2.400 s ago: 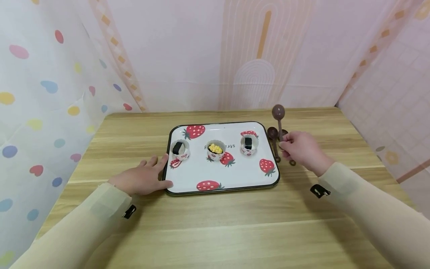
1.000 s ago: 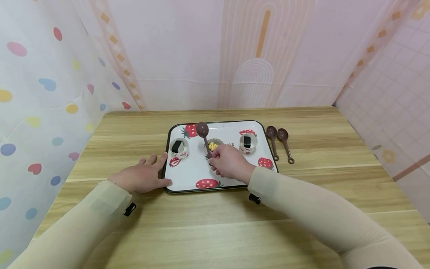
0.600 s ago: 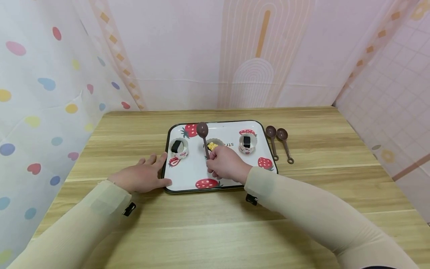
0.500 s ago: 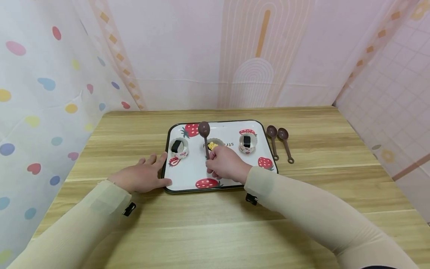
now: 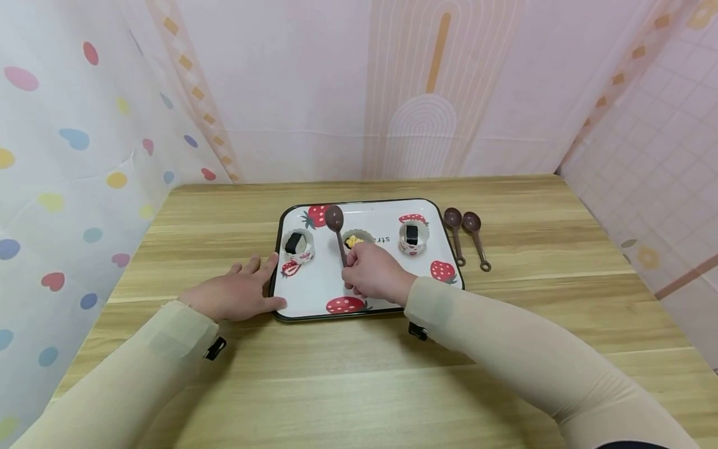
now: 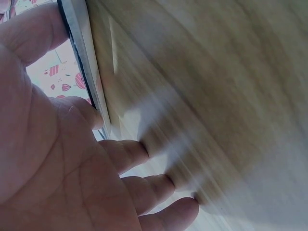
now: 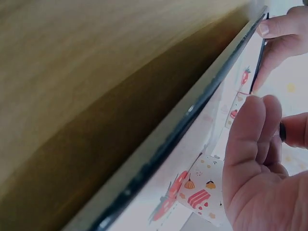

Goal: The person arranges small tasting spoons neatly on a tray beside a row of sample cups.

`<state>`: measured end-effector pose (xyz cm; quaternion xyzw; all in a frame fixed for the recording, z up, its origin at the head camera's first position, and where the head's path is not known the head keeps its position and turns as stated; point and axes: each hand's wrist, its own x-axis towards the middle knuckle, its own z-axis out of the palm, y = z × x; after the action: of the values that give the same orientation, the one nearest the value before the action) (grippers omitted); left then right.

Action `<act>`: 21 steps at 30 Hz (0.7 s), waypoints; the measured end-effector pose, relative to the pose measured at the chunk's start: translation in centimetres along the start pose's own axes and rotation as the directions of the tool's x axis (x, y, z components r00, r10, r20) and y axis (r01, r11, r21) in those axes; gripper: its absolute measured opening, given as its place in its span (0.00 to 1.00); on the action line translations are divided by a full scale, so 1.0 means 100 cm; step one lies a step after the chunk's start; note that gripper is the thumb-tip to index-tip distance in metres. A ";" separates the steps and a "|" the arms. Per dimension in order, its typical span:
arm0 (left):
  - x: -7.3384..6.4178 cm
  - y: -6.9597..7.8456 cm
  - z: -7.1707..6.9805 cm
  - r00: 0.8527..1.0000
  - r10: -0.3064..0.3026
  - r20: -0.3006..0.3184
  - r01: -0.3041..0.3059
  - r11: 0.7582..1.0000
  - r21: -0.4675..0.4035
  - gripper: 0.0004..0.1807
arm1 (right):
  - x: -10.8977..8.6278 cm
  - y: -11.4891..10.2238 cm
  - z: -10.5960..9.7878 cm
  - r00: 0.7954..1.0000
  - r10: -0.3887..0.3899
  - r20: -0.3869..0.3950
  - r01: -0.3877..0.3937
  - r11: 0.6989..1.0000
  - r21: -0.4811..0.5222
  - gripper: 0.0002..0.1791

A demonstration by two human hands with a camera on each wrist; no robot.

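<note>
My right hand (image 5: 377,271) pinches the handle of a brown spoon (image 5: 334,218), whose bowl points up and away over the tray. It is over the middle paper cup (image 5: 367,236), partly hiding it and its yellow-topped sushi piece (image 5: 353,241). My left hand (image 5: 232,294) lies at the left edge of the white strawberry-print tray (image 5: 314,293). In the left wrist view its thumb (image 6: 36,31) crosses the dark rim, while the other fingers spread out, some on the table. Two more cups, left (image 5: 303,257) and right (image 5: 414,248), each hold a black-banded white sushi piece.
Two more brown spoons, one (image 5: 453,219) beside the tray's right edge and another (image 5: 473,223) next to it, lie on the wooden table (image 5: 314,386). Patterned curtains (image 5: 303,81) hang behind the table and at both sides.
My right hand has carried the spoon leftward from beside the other spoons to above the tray's middle. Lately the spoon's bowl only swings slightly. My left hand keeps its place at the tray's edge.
</note>
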<state>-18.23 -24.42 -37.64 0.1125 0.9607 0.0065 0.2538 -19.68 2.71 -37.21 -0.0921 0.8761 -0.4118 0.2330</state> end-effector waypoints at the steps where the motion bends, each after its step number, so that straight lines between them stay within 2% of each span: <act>1: 0.000 0.000 0.000 1.000 0.000 0.000 0.000 1.000 0.001 0.61 | 0.000 -0.001 0.000 1.000 0.001 -0.011 -0.001 1.000 -0.032 0.05; 10: 0.000 -0.001 0.001 1.000 -0.012 0.011 0.013 1.000 -0.020 0.61 | 0.001 -0.005 0.003 0.994 -0.010 -0.106 -0.019 0.963 -0.270 0.05; 14: -0.001 -0.002 0.000 1.000 -0.012 0.014 0.012 1.000 -0.012 0.60 | 0.002 -0.006 0.005 0.992 -0.045 -0.122 -0.001 0.935 -0.355 0.06; 19: -0.002 -0.002 0.000 1.000 -0.008 0.012 0.009 1.000 -0.007 0.60 | 0.003 -0.005 0.009 0.986 -0.103 -0.130 0.030 0.883 -0.469 0.05; 21: -0.002 -0.002 0.000 1.000 -0.007 0.011 0.007 1.000 -0.006 0.61 | 0.002 -0.003 0.008 0.986 -0.112 -0.124 0.039 0.877 -0.480 0.06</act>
<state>-18.08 -24.66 -37.59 0.1085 0.9597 0.0078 0.2592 -19.49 1.85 -37.50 -0.1497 0.9609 -0.1987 0.1215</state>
